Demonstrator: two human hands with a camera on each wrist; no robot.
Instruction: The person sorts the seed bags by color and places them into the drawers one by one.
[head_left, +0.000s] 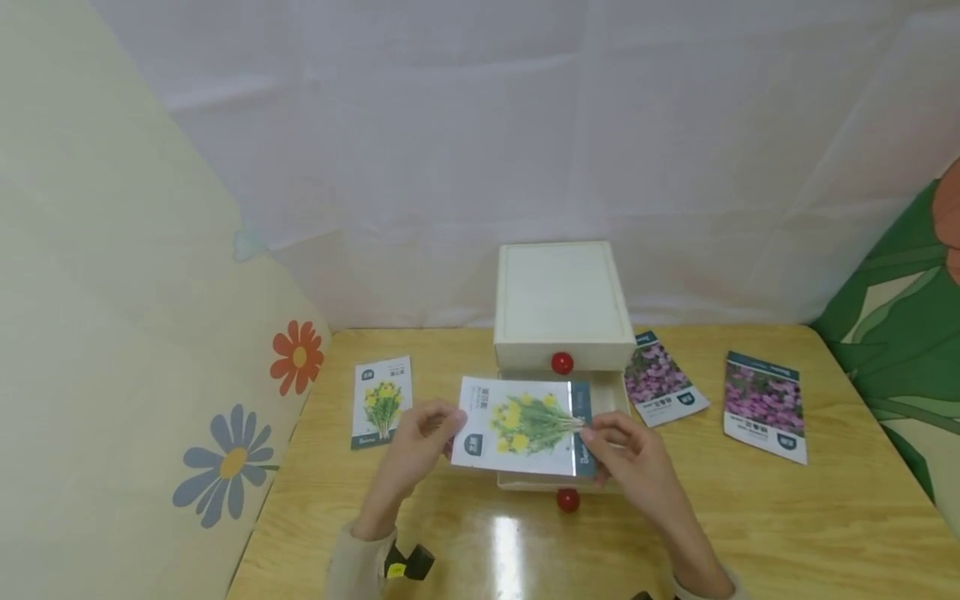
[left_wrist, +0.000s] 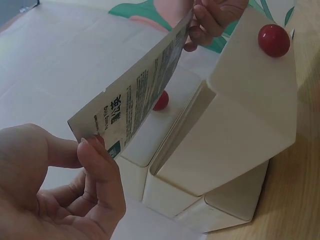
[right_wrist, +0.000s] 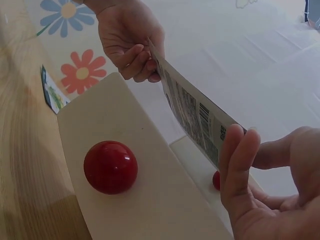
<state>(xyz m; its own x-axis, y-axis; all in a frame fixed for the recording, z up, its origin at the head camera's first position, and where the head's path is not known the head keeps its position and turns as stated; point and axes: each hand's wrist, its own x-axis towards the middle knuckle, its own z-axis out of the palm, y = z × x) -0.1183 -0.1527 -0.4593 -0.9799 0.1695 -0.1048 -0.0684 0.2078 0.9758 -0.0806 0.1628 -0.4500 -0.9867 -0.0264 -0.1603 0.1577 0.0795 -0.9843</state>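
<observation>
A seed packet point(head_left: 521, 427) with a picture of yellow flowers is held sideways between both hands, over the pulled-out lower drawer point(head_left: 611, 400) of a small white cabinet point(head_left: 562, 292). My left hand point(head_left: 422, 442) pinches the packet's left end between thumb and fingers. At the other end, the right hand point(head_left: 630, 458) pinches the dark-banded edge. Printed text and a barcode on the packet's back point(right_wrist: 192, 112) face the right wrist camera. Red round knobs mark the upper drawer point(head_left: 562, 363) and the lower one. The packet hides part of the drawer's inside.
Another yellow-flower packet point(head_left: 382, 402) lies on the wooden table point(head_left: 450, 550) to the left. To the right lie two purple-flower packets, one beside the cabinet point(head_left: 663, 379) and one farther out point(head_left: 765, 407). White cloth point(head_left: 420, 167) hangs behind.
</observation>
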